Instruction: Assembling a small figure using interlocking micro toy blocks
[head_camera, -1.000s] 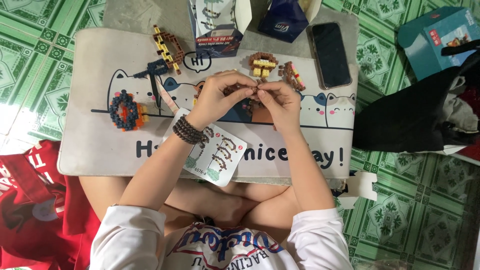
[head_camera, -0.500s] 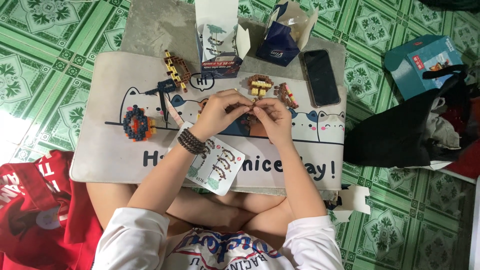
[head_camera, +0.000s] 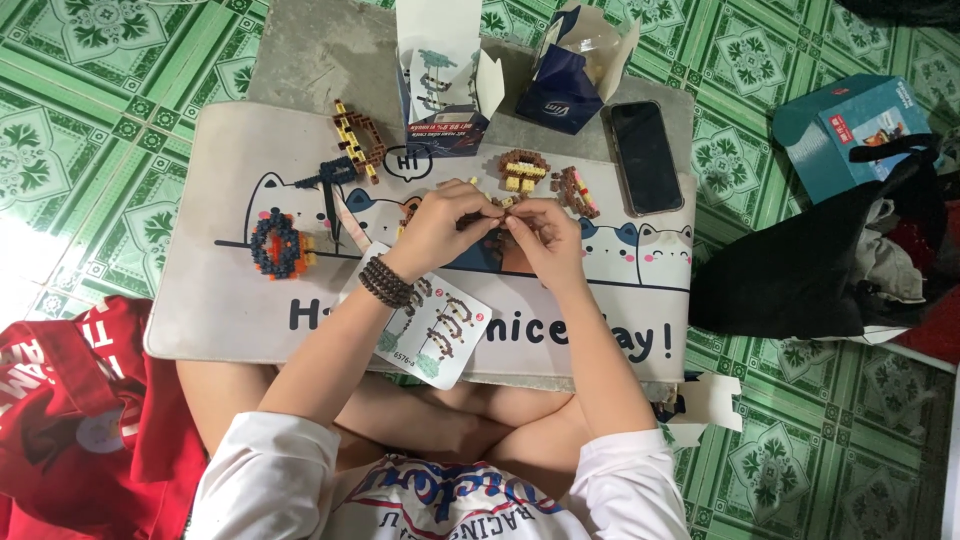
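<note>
Left hand (head_camera: 440, 225) and right hand (head_camera: 540, 235) have stayed together above the cat-print mat (head_camera: 230, 310), both grips pinched on a small brick piece (head_camera: 500, 205); assembly continues, nothing set down.

Open white-and-dark-blue carton (head_camera: 438, 85) standing at far edge of mat, flaps up. Dark blue box (head_camera: 568, 88) sitting just right of it, opened, tilting. Black phone (head_camera: 644, 156) lying flat right of that box, screen dark. White leaflet with small brown-green pictures (head_camera: 440, 325) lying at near side of mat, partly under left wrist. Teal box (head_camera: 850, 120) lying on green tiled floor at far right, beside black bag.
</note>
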